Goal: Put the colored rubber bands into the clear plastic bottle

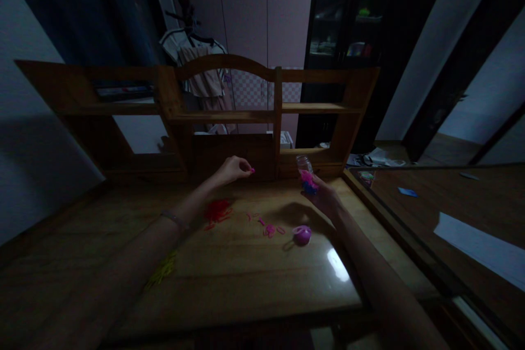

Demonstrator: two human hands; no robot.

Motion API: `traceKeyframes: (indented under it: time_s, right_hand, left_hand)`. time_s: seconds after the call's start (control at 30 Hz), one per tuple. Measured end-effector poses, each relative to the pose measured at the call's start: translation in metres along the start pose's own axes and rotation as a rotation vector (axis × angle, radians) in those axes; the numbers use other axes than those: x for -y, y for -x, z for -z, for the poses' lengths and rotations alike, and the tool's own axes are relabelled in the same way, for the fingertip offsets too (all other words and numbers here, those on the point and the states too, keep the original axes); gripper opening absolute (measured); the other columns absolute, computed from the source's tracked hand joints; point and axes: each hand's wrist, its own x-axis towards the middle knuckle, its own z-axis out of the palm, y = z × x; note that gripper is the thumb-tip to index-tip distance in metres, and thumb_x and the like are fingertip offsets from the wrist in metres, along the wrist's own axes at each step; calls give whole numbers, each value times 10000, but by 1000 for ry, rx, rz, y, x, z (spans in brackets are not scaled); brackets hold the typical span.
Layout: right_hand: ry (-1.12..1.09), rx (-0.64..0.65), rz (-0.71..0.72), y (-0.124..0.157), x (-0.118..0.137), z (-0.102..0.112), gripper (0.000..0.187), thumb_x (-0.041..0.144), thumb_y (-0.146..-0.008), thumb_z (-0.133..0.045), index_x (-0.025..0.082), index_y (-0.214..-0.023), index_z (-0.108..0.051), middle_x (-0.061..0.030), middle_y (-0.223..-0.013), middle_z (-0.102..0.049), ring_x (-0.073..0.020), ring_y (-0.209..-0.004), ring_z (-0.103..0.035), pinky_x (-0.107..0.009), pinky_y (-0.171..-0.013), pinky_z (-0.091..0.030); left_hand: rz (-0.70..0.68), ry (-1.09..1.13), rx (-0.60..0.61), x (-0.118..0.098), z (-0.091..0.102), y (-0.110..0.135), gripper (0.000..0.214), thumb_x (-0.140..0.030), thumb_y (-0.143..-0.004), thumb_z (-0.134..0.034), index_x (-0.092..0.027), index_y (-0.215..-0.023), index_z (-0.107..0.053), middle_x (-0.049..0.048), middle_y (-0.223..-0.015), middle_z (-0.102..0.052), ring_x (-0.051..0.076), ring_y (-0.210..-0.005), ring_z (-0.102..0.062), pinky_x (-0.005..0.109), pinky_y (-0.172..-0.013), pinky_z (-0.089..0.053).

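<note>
Head view: your left hand (234, 169) is pinched at the fingertips on a small pink piece (252, 170), raised beyond and to the left of the purple rounded piece with a loop (303, 235), which serves as the landmark. Your right hand (326, 197) is closed around the lower part of a clear container (304, 163), tilted and lifted beyond that landmark, with pink and blue pieces (310, 186) showing through its wall. The pink piece should be light and easily dropped; a fingertip pinch on its edge suits it. The container is probably light, stiff and rather slick, so grip around its lower side. On the tabletop (229, 290), pink loops (269, 230) lie just left of the landmark, nearer you than your left hand; a red heap (217, 211) sits farther left, and a yellow heap (164, 269) left and nearer you, partly hidden by your left forearm
</note>
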Motion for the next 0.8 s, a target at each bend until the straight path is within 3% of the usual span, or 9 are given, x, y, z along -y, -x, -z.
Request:
traceKeyframes:
  time_s: [0.13,0.27,0.47,0.63,0.8]
  right_hand:
    - [59,44,-9,1,-1,-9,281,356,-807,-692,264,-1072,-676,-15,-1034,-675,-153,-805,-608,-275,-706,-490]
    - [145,93,-49,2,-7,-16,312,282,-739,-761,219,-1038,-697,-35,-985,-688,-175,-807,-615,-288,-712,-456]
    - [300,181,-124,10,-9,-24,377,289,-748,-755,226,-1112,-677,-31,-992,-683,-189,-859,-621,-312,-783,-448]
    - [275,202,-116,16,-5,-29,373,278,-761,-741,231,-1124,-670,-37,-1038,-678,-191,-878,-619,-331,-811,-454]
    - [225,232,-131,17,-4,-34,367,268,-762,-736,229,-1121,-671,-40,-1072,-676,-185,-875,-621,-331,-819,-454]
  left_hand:
    - [-49,52,32,-19,3,5,275,-375,-690,-730,-150,-847,-740,62,-840,-745,178,-791,-665,265,-743,-485]
    - [-159,141,115,-54,3,13,321,-403,-726,-717,-133,-899,-726,83,-922,-741,186,-858,-668,273,-771,-492]
    - [-346,-61,270,-103,-2,24,199,-290,-743,-706,-143,-877,-728,39,-802,-717,144,-722,-636,234,-648,-448]
    - [-385,-112,302,-112,-10,28,167,-262,-752,-699,-132,-853,-728,36,-769,-702,136,-694,-626,222,-610,-426]
    - [-378,-99,272,-113,-13,29,138,-243,-769,-690,-152,-853,-752,36,-789,-731,145,-730,-654,236,-669,-446]
